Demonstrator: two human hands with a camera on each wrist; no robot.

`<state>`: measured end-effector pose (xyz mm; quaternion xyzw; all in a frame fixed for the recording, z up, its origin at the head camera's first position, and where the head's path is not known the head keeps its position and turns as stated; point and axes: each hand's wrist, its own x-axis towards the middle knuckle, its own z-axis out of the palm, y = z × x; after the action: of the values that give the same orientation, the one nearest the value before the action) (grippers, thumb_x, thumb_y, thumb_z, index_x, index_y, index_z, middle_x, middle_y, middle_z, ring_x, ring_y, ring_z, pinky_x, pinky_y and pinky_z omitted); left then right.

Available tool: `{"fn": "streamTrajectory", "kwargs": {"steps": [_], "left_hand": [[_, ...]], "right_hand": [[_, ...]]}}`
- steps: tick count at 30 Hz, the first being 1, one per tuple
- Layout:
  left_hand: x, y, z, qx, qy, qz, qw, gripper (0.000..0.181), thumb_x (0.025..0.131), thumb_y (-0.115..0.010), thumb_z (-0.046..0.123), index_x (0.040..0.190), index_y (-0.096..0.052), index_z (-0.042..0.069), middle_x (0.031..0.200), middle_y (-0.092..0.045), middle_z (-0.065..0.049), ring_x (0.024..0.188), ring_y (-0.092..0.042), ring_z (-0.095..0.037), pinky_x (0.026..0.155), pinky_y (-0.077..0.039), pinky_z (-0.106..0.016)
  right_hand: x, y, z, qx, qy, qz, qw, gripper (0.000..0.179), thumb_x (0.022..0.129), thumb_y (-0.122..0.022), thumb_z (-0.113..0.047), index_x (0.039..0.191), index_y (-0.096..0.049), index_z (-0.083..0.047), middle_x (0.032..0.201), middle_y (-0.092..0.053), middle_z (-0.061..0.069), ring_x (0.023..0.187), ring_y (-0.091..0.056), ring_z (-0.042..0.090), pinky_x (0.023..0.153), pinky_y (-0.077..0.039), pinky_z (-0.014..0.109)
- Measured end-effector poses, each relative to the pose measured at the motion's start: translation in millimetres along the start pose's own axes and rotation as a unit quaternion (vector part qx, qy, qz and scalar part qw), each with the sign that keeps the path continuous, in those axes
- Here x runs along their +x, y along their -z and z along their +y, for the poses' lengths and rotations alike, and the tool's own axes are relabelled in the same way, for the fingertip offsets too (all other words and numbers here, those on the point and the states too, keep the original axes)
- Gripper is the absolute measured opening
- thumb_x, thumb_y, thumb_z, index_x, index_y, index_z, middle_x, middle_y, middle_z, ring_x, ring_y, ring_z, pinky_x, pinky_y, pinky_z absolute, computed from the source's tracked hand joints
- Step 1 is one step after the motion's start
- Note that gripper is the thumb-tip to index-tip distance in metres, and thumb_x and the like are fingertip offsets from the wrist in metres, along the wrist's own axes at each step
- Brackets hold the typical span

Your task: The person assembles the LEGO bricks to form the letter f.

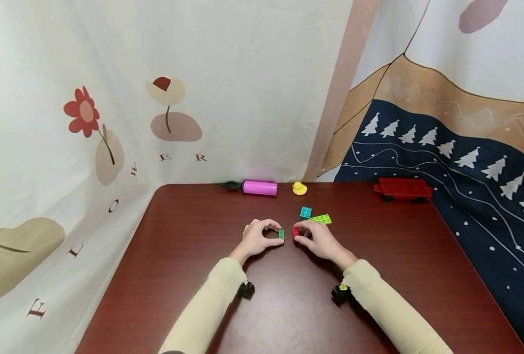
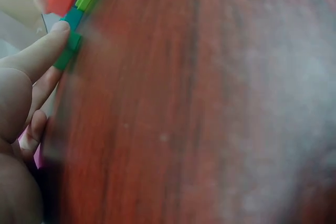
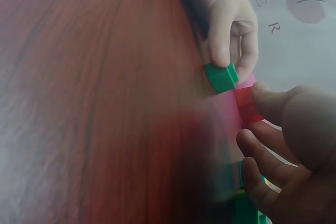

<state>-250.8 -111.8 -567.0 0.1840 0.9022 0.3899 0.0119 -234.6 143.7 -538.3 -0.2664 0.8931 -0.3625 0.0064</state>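
Observation:
Above the middle of the table, my left hand [image 1: 255, 237] pinches a small green toy brick [image 1: 281, 234] between thumb and fingers. Facing it a short gap away, a small red brick [image 1: 296, 232] is pinched by my right hand [image 1: 321, 239]. In the right wrist view the green brick [image 3: 220, 78] and the red brick [image 3: 248, 105] are close together but separate. Just beyond the right hand lie a blue brick [image 1: 305, 212] and a longer lime-green brick [image 1: 321, 219], partly covered by that hand in the head view.
Along the far edge of the dark red-brown table [image 1: 279, 309] lie a pink cylinder [image 1: 260, 188] with a black end and a yellow toy duck [image 1: 299, 189]. A red toy wagon [image 1: 403, 189] stands at the back right. Printed cloth [image 1: 253, 88] hangs behind the table.

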Motion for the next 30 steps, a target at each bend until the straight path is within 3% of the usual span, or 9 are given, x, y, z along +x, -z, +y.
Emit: {"fn": "streamTrajectory", "kwargs": {"steps": [13, 30], "left_hand": [[0.9, -1.1, 1.1, 0.007, 0.012, 0.001, 0.9999, 0.034, 0.083, -0.090, 0.045, 0.112, -0.077, 0.031, 0.104, -0.075, 0.017, 0.100, -0.052, -0.012, 0.093, -0.034, -0.043], [-0.1, -2.0, -0.3, 0.006, 0.016, 0.004, 0.9998, 0.036, 0.082, -0.091, 0.042, 0.113, -0.078, 0.030, 0.106, -0.076, 0.015, 0.100, -0.052, -0.012, 0.093, -0.034, -0.043]], "right_hand": [[16.5, -12.0, -11.4, 0.042, -0.003, 0.015, 0.9990, 0.029, 0.096, -0.079, -0.013, 0.124, -0.071, -0.008, 0.106, -0.072, 0.004, 0.083, -0.066, 0.009, 0.075, -0.056, 0.029], [20.4, -22.3, -13.8, 0.044, -0.003, 0.012, 0.9989, 0.029, 0.095, -0.079, -0.013, 0.123, -0.072, -0.008, 0.110, -0.073, 0.006, 0.083, -0.067, 0.008, 0.078, -0.056, 0.030]]}}
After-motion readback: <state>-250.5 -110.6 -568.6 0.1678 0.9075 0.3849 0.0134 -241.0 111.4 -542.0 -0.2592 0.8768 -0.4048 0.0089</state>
